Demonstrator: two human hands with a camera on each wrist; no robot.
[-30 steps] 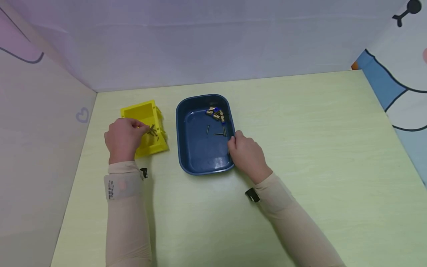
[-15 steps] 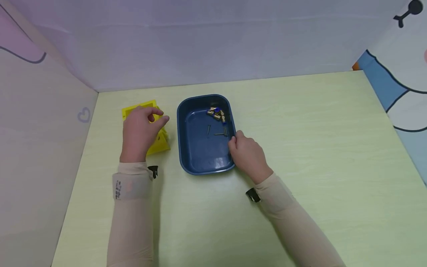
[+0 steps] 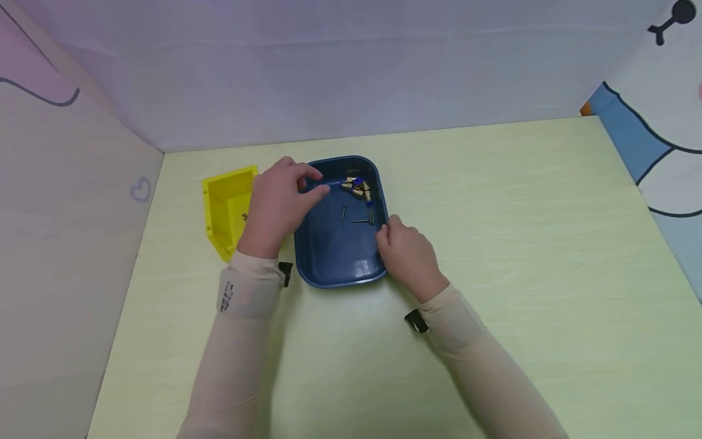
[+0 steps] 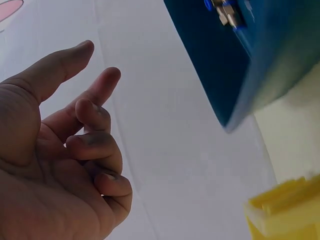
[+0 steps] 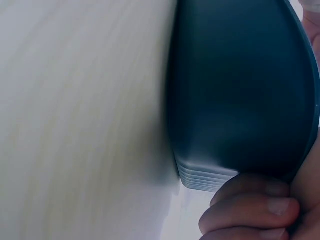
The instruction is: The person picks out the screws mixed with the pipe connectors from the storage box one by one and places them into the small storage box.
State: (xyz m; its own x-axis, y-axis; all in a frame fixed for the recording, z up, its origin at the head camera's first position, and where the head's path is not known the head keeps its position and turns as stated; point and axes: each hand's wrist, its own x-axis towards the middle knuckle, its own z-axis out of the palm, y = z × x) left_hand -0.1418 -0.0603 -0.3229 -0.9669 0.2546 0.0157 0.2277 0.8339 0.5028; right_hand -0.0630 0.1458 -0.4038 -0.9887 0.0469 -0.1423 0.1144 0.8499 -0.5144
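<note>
Right hand (image 3: 408, 259): grasping the near half of the blue tray (image 3: 334, 259) at its right-hand side, thumb over the rim, fingers curled against the outer wall (right wrist view shows pale parallel ridges low on that wall). Tray: dark blue, glossy, rounded rectangle with raised sides, on the table directly left of this grip; a bright reflection lies on its floor near the closest end.

Inside, just left of the grip: a thin screw (image 3: 360, 221) lying crosswise, another screw (image 3: 371, 217) near its end. A third screw (image 3: 343, 213) lies a little farther left, apart from them. Beyond the grip, against the far right corner: a small heap of brass fittings (image 3: 358, 187) with blue collars.

Left hand (image 3: 276, 204): grip released, thumb and forefinger apart, remaining fingers loosely bent. It hovers across the tray's left rim, masking the far left corner and part of the yellow bin (image 3: 216, 213). Bin: bright yellow, squarish, beside the tray and left of that hand; a few small dark pieces (image 3: 244, 216) show on its floor (too small to identify surely).

Farther out: pale wood-grain table (image 3: 521, 274), then a plain whitish backdrop (image 3: 384, 79); far right, a cartoon-printed panel (image 3: 652, 137).
</note>
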